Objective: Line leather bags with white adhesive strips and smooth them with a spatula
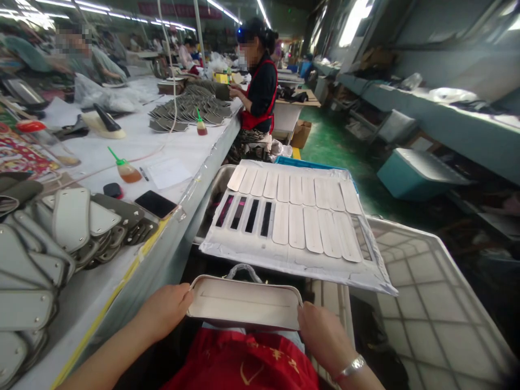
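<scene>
My left hand (pixel 170 309) grips the left end of a cream handbag (pixel 244 299), and my right hand (pixel 323 333) grips its right end. The bag lies across my lap, its long pale face with a thin line towards me. Behind it arches a carrying handle (pixel 245 268) in what looks like clear wrap. Just beyond is a white-covered board (pixel 244 246) with two rows of cream rounded strips (pixel 282 184). Several dark slots show at the left of its nearer row. The fingertips of both hands are partly hidden at the bag's edges.
Grey-green panels with metal studs (pixel 71 216) are piled on the left table (pixel 91 184), near a phone (pixel 155 204) and a glue bottle (pixel 128 170). A white crate (pixel 422 281) stands at right. Ahead, a co-worker (pixel 260 81) sits by stacked dark pieces (pixel 190 105).
</scene>
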The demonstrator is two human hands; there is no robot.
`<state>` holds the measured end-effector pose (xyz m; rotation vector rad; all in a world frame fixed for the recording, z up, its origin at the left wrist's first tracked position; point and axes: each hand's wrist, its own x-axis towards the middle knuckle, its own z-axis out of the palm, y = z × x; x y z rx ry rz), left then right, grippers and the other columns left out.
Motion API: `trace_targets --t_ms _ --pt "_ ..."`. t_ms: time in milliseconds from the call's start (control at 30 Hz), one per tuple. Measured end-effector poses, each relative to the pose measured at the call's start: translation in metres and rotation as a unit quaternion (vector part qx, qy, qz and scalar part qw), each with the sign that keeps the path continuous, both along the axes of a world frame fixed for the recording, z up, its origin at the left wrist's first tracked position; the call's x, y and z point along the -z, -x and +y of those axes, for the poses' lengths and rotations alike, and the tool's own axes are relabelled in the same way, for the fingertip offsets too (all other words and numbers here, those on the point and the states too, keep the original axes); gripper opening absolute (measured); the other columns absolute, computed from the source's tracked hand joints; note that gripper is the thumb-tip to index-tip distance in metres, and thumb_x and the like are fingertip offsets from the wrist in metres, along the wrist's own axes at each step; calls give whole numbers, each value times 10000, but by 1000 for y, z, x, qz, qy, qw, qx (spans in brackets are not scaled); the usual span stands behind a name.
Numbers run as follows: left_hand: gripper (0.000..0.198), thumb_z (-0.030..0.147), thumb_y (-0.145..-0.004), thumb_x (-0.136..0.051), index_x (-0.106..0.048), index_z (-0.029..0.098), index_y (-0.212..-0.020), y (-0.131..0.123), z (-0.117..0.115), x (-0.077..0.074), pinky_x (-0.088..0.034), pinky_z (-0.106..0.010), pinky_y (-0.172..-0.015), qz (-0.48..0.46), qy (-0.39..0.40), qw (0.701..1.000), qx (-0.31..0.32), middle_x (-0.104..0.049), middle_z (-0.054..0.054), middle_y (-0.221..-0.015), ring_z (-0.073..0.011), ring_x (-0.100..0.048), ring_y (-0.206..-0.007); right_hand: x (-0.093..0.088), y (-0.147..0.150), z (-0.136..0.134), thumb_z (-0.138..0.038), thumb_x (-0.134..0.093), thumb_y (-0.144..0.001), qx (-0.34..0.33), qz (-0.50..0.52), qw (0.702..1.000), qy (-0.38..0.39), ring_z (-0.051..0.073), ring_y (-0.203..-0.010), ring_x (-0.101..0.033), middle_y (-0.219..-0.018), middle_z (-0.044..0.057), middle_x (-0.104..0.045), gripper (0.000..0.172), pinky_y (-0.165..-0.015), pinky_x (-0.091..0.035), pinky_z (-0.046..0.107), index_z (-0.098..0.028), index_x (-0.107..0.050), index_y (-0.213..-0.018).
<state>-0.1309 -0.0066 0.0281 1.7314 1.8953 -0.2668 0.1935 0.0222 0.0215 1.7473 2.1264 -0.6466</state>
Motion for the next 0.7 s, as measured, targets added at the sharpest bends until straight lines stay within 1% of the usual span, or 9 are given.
trace_targets --t_ms 67,133,200,333,467,500,567,633,700 --pt "376 284 -882 -213 -532 187 -708 1 1 0 -370 -314 -651 -2 3 1000 3 -671 -103 -793 -241 -622 -788 -3 0 0 -150 -319 -890 -22 8 1000 -3 264 -700 -641 -728 170 -659 332 -567 -389 323 -91 -624 -771" --pt "377 277 -881 -211 -534 186 -710 2 2 1 -374 -319 -661 -6 1 1000 5 -672 -105 -801 -241 -622 -789 -6 0 1 -144 -308 -894 -22 23 999 -4 252 -718 -641 -750 174 -662 340 -581 -391 317 -87 -622 -777" --pt "372 273 -876 -218 -542 182 -718 3 2 2 -377 -327 -673 -9 -1 1000 8 -673 -111 -811 -249 -621 -798 -8 0 2 -168 -281 -910 9 61 998 7 224 -699 -639 -739 157 -666 371 -577 -386 298 -98 -612 -759" --pt "367 276 -875 -230 -549 185 -717 4 2 5 -380 -312 -673 -25 -6 1000 10 -669 -92 -801 -229 -615 -790 -6 -2 1 -283 -232 -935 103 129 985 42 161 -550 -602 -617 99 -647 447 -524 -354 262 -138 -560 -668" --pt "359 293 -875 -241 -514 190 -665 9 -1 11 -369 -293 -637 -62 -21 998 -8 -636 -54 -721 -196 -586 -712 -5 -5 -1 -436 -331 -895 94 112 989 20 161 -532 -584 -681 117 -653 434 -522 -340 266 -148 -536 -644" --pt "357 314 -874 -255 -497 191 -643 12 -1 13 -368 -289 -627 -87 -25 996 -15 -619 -45 -699 -191 -574 -694 -4 -6 -1 -445 -343 -887 91 108 990 16 163 -536 -583 -693 120 -654 427 -522 -336 266 -149 -536 -647" --pt "386 402 -881 -256 -486 190 -654 18 -3 17 -373 -275 -575 -170 -9 985 -42 -570 -20 -650 -178 -547 -636 -4 -5 -1 -384 -331 -894 92 104 990 16 160 -539 -580 -698 119 -654 395 -516 -323 263 -150 -539 -652" --pt "465 522 -876 -210 -496 191 -719 24 -6 18 -371 -255 -485 -265 43 960 -81 -500 10 -591 -165 -516 -554 -3 -4 0 -297 -308 -894 95 96 991 19 159 -547 -580 -686 115 -653 371 -510 -308 262 -150 -545 -649" --pt "515 592 -858 -183 -492 193 -750 26 -6 18 -357 -244 -424 -303 83 944 -107 -450 29 -547 -159 -495 -497 -2 -3 0 -275 -305 -890 86 78 993 11 173 -571 -583 -673 113 -651 369 -515 -297 268 -153 -552 -645"
